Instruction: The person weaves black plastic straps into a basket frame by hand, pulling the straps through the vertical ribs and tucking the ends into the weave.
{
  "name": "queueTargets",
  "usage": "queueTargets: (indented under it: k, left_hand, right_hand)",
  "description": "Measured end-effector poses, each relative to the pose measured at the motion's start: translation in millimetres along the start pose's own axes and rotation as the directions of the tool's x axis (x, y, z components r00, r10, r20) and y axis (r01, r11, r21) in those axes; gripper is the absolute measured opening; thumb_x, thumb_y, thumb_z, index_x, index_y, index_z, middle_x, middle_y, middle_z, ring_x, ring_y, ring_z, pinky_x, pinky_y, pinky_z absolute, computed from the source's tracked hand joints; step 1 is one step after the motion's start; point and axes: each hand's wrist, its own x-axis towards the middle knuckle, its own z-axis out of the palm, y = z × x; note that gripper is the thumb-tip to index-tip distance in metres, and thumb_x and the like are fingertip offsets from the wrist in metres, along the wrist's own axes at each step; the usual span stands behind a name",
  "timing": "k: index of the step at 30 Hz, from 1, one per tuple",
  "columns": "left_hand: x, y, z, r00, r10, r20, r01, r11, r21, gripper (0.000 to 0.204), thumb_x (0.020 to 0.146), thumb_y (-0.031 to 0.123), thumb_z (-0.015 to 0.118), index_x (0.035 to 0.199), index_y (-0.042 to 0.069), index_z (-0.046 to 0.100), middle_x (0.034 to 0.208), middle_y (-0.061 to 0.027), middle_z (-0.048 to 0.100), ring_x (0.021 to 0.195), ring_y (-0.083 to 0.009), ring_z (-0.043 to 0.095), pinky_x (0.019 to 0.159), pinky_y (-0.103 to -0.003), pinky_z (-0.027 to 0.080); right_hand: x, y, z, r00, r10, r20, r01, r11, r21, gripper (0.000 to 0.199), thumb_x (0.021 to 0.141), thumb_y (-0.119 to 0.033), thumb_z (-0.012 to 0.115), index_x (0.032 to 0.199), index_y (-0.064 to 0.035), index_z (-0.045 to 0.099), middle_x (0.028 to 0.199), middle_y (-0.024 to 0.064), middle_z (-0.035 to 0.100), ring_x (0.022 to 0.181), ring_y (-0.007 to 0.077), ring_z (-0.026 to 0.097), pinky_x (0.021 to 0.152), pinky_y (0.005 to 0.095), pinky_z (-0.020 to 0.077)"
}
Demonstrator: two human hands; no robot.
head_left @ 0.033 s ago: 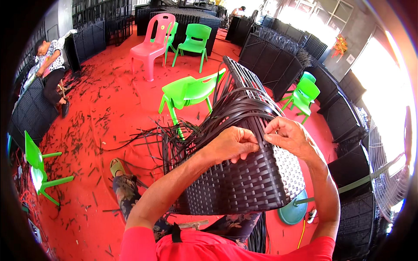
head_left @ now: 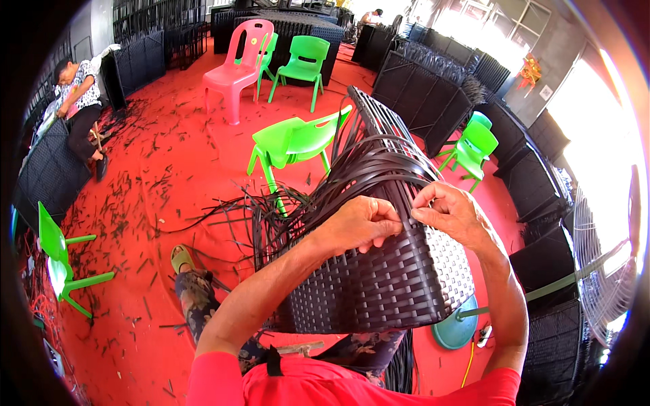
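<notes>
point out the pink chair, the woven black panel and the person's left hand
pink chair [head_left: 237, 64], head view, on its backrest and seat
woven black panel [head_left: 379, 284], head view, on the finished weave
left hand [head_left: 362, 223], head view, on the back of the hand

One head-worn fisheye camera looks steeply down, close over the hands, facing out across the red floor [head_left: 156, 183].

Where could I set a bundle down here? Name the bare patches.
Barest: red floor between the pink chair and the seated person, though scrap-littered. Crowded: loose black strips by the nearest green chair, and around both hands on the woven panel.
</notes>
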Motion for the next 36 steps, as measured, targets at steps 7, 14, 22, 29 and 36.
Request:
queueTargets:
  k: [7, 14, 22, 29, 36]
  left_hand:
    - [-30.3, -61.2, -6.9, 0.981, -0.193, 0.011, 0.183, 0.912, -0.367, 0.020, 0.089, 0.026, 0.065, 0.082, 0.007, 0.061, 0.059, 0.0021, 0.053, 0.040, -0.0045, 0.041, 0.036, -0.020, 0.027]
    - [-46.7, -83.6, -21.9, 0.998, -0.005, -0.060, -0.023, 0.887, -0.462, 0.019, 0.090, 0.025, 0.064, 0.085, 0.006, 0.062, 0.063, 0.0020, 0.054, 0.045, -0.0051, 0.046, 0.041, -0.018, 0.033]
    - [-38.2, -81.2, -11.4, 0.998, 0.004, -0.069, -0.046, 0.780, -0.625, 0.032, 0.095, 0.031, 0.056, 0.109, 0.003, 0.060, 0.061, 0.0000, 0.057, 0.043, -0.0067, 0.048, 0.038, -0.021, 0.034]
    - [-16.9, -67.6, -11.0, 0.986, -0.070, 0.150, 0.139, 0.848, -0.512, 0.038, 0.095, 0.015, 0.045, 0.129, 0.002, 0.037, 0.059, -0.0111, 0.061, 0.034, -0.0126, 0.051, 0.030, -0.023, 0.032]
    - [-20.5, -72.9, -11.1, 0.998, -0.021, 0.059, 0.042, 0.921, -0.387, 0.014, 0.093, 0.018, 0.055, 0.093, 0.006, 0.061, 0.061, -0.0059, 0.063, 0.038, -0.0084, 0.052, 0.032, -0.020, 0.033]
  right_hand:
    - [0.6, -9.7, 14.3, 0.969, -0.220, -0.109, 0.188, 0.951, -0.244, 0.016, 0.083, -0.020, 0.070, 0.087, -0.0044, 0.069, 0.075, 0.0028, 0.059, 0.063, 0.0076, 0.050, 0.056, 0.0253, 0.0411]
    - [15.0, -38.2, 35.7, 0.962, -0.187, 0.197, 0.272, 0.652, -0.708, 0.015, 0.080, -0.023, 0.064, 0.080, -0.0088, 0.069, 0.074, 0.0122, 0.063, 0.073, 0.0322, 0.061, 0.064, 0.0414, 0.0460]
    - [22.2, -43.8, 44.0, 0.965, -0.181, 0.188, 0.260, 0.751, -0.607, 0.024, 0.073, -0.023, 0.067, 0.063, -0.0025, 0.060, 0.068, 0.0133, 0.059, 0.068, 0.0315, 0.059, 0.061, 0.0432, 0.0445]
    - [22.3, -54.3, 53.5, 0.997, 0.044, 0.060, 0.023, 0.580, -0.814, 0.018, 0.063, -0.016, 0.064, 0.059, -0.0009, 0.057, 0.068, 0.0134, 0.060, 0.065, 0.0304, 0.059, 0.059, 0.0418, 0.0440]
    - [24.7, -39.1, 51.6, 0.985, -0.032, 0.169, 0.160, 0.529, -0.834, 0.018, 0.068, -0.022, 0.070, 0.067, -0.0040, 0.066, 0.066, 0.0118, 0.062, 0.066, 0.0301, 0.061, 0.059, 0.0414, 0.0449]
